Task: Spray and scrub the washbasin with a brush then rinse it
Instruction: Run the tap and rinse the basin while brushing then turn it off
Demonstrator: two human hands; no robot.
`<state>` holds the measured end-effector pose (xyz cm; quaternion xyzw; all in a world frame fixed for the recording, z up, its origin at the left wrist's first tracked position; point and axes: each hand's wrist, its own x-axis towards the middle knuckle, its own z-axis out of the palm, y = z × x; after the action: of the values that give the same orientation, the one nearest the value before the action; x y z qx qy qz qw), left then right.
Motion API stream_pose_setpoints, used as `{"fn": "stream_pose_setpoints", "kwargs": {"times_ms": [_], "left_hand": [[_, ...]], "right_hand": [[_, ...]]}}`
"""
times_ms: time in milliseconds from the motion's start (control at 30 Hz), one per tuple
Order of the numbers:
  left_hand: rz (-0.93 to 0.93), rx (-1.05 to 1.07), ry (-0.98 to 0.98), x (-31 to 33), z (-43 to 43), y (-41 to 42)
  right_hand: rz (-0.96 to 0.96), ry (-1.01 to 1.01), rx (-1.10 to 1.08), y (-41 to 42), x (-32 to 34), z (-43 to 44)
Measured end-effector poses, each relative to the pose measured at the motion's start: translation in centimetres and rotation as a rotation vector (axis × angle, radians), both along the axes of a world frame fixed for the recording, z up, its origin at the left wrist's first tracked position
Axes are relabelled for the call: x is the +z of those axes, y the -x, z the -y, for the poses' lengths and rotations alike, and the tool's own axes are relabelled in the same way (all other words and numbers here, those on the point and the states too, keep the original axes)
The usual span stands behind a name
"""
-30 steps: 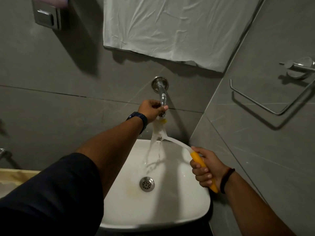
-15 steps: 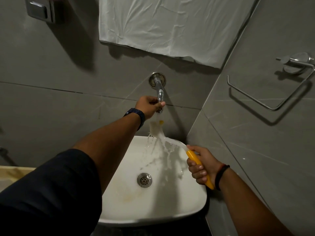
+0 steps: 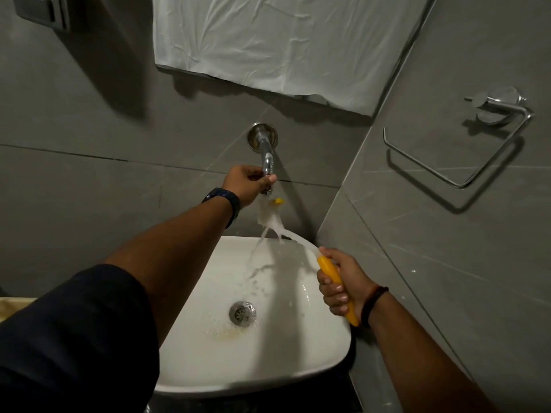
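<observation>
A white washbasin (image 3: 313, 353) sits in the corner under a chrome wall tap (image 3: 266, 153). My left hand (image 3: 247, 183) is closed around the tap's end. Water runs from the tap onto the white head of a brush (image 3: 269, 217) and splashes down toward the drain (image 3: 242, 313). My right hand (image 3: 338, 281) grips the brush's yellow handle (image 3: 329, 272) over the basin's right rim, holding the head up under the stream. A yellowish stain lies just below the drain.
A white cloth (image 3: 283, 43) hangs on the wall above the tap. A chrome towel ring (image 3: 459, 150) is fixed to the right wall. A metal plate (image 3: 41, 10) is at the top left. A beige ledge (image 3: 12, 308) sits at the left edge.
The view has shifted slightly. The brush head has stayed under the tap, and the falling water now reaches further across the basin toward the drain. Both hands keep their grips.
</observation>
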<state>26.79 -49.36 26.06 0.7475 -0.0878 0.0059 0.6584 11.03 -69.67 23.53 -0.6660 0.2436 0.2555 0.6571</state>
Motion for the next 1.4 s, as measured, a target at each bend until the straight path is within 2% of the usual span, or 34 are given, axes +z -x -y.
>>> {"fn": "stream_pose_setpoints", "kwargs": {"times_ms": [33,100,167,233,333,367,467,567,700,800,867,1033,1133,1400], "left_hand": [[0.002,0.001,0.006,0.0,0.0,0.0],[0.011,0.0,0.015,-0.1,0.0,0.0],[0.026,0.004,0.005,-0.1,0.0,0.0],[0.029,0.012,-0.006,-0.1,0.0,0.1],[0.013,0.065,-0.058,-0.1,0.6,0.2],[0.034,0.123,-0.146,-0.1,0.9,0.4],[0.187,0.351,-0.575,0.3,2.2,1.1],[0.26,0.41,-0.764,0.6,2.6,1.3],[0.388,0.353,-0.69,0.1,2.1,0.9],[0.539,0.284,-0.769,-0.4,1.7,0.4],[0.563,0.257,-0.784,-0.6,1.4,0.1],[0.589,0.226,-0.794,-0.6,1.0,0.0],[0.595,0.222,-0.788,-0.5,0.9,-0.1],[0.601,0.212,-0.797,-0.6,0.8,-0.1]], "right_hand": [[-0.004,0.04,0.006,0.0,-0.1,0.0],[0.056,0.273,0.038,-0.1,-0.7,-0.4],[0.237,0.58,0.078,-0.4,-1.5,-1.0],[0.371,0.749,0.099,-0.7,-2.4,-1.4],[0.416,0.761,0.083,-0.9,-3.2,-1.4],[0.416,0.764,0.081,-1.0,-3.3,-1.3],[0.435,0.83,0.116,-0.9,-3.1,-1.1],[0.48,0.93,0.156,-0.4,-2.7,-0.5],[0.483,1.129,0.212,0.3,-2.2,-0.1],[0.549,1.244,0.246,0.5,-2.0,0.2],[0.581,1.305,0.271,0.4,-1.9,0.5],[0.584,1.394,0.335,0.0,-1.9,0.5],[0.582,1.356,0.287,-0.2,-2.6,0.4],[0.582,1.404,0.288,-0.5,-2.6,0.4]]}}
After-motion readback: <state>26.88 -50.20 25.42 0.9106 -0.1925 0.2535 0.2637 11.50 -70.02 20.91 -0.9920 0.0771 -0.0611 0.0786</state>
